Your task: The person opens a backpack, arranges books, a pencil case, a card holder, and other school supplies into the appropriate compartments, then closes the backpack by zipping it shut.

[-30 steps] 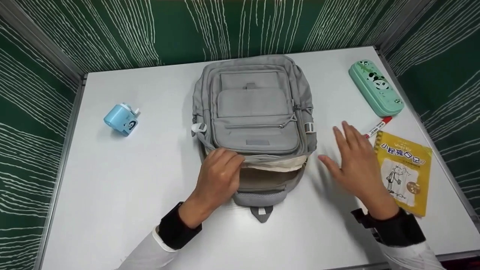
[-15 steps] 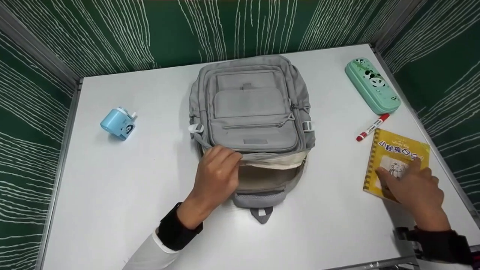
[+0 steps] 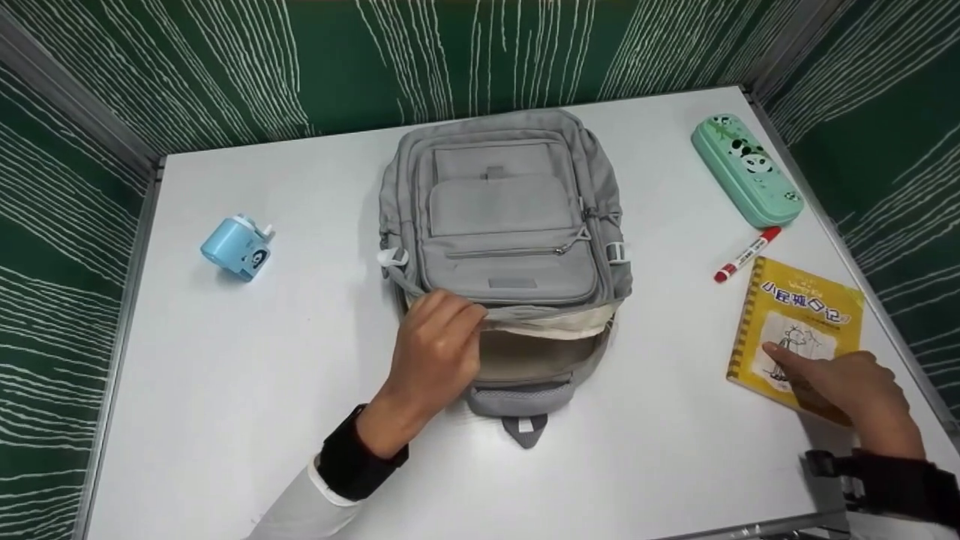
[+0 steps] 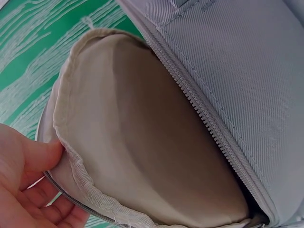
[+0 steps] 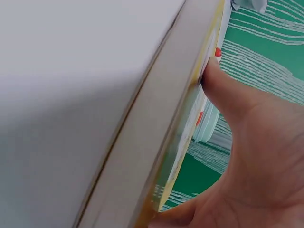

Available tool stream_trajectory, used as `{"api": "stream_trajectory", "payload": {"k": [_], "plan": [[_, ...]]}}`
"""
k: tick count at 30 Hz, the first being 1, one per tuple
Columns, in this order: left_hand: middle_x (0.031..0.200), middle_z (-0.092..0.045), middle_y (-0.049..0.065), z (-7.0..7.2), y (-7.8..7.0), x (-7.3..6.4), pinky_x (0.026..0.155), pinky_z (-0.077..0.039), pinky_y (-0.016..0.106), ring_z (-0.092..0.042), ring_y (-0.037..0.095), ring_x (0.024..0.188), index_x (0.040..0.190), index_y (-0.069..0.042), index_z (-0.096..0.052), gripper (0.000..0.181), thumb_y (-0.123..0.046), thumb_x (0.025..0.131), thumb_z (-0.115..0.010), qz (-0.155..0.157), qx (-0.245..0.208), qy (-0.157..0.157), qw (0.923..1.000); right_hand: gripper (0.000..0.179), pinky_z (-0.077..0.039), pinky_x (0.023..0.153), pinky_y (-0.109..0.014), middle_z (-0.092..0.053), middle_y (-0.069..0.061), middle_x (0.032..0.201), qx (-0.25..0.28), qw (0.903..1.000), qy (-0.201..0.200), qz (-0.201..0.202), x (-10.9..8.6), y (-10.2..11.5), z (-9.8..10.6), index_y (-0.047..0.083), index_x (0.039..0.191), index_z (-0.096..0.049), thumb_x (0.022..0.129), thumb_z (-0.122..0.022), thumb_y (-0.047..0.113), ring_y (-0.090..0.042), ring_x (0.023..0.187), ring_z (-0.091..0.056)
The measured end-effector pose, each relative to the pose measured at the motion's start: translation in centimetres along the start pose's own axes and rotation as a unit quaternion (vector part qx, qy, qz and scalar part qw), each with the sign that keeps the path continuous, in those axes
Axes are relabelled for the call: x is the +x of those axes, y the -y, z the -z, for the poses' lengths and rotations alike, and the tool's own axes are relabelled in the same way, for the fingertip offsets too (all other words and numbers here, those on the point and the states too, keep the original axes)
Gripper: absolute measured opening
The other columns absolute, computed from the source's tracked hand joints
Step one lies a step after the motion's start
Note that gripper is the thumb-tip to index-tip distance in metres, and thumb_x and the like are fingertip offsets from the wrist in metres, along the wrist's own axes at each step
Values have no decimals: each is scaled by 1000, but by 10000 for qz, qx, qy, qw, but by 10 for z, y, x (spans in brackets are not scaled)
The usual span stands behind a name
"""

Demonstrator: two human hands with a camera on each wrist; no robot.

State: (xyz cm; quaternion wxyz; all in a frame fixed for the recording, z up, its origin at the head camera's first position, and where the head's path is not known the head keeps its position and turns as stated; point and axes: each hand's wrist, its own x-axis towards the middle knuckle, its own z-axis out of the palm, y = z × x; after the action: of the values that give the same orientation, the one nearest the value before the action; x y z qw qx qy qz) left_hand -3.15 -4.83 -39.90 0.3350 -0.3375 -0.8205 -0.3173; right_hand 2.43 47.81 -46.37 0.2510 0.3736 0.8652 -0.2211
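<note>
A grey backpack (image 3: 499,206) lies on the table with its main compartment unzipped toward the person. My left hand (image 3: 441,341) grips the front lip of that opening, lifting it so the beige lining (image 4: 142,137) shows; in the left wrist view the thumb lies on the edge and the fingers go beneath it. On the right, my right hand (image 3: 862,386) holds a yellow comic book (image 3: 806,296) near its lower right corner. Its thumb lies across the cover, and the other fingers bend at the side edge, partly hidden. The book's page block (image 5: 147,109) fills the right wrist view.
A red-capped marker (image 3: 748,255) lies just above the book, beside a mint-green panda pencil case (image 3: 746,171). At the left stands a light-blue pencil sharpener (image 3: 238,246) with a crank. Green panels with white streaks enclose the back and sides of the white table (image 3: 300,420).
My right hand has moved from beside the backpack rightward and down onto the book, taking hold of its lower right part. The left hand keeps its grip on the backpack lip.
</note>
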Motion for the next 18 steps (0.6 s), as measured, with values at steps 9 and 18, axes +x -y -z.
{"api": "stream_trajectory", "payload": {"k": [9,18], "plan": [[82,-69,7,-2,1,2,71,-53,38,-64,25,76,85,0,-74,22,16,78,-60,47,-97,-51,9999,120,-45,69,-46,-47,-34,103,-20,9976,-664,-198,-6,-6,-3,-22,124,-41,79,-60,87,-42,86,-53],[80,-71,8,-2,2,10,73,-55,37,-65,25,76,84,0,-77,22,16,76,-64,160,-91,-115,9998,92,-54,58,-30,-51,-38,135,1584,9833,-893,80,-15,-17,-8,-17,153,-22,100,-63,46,-38,97,-66]]}}
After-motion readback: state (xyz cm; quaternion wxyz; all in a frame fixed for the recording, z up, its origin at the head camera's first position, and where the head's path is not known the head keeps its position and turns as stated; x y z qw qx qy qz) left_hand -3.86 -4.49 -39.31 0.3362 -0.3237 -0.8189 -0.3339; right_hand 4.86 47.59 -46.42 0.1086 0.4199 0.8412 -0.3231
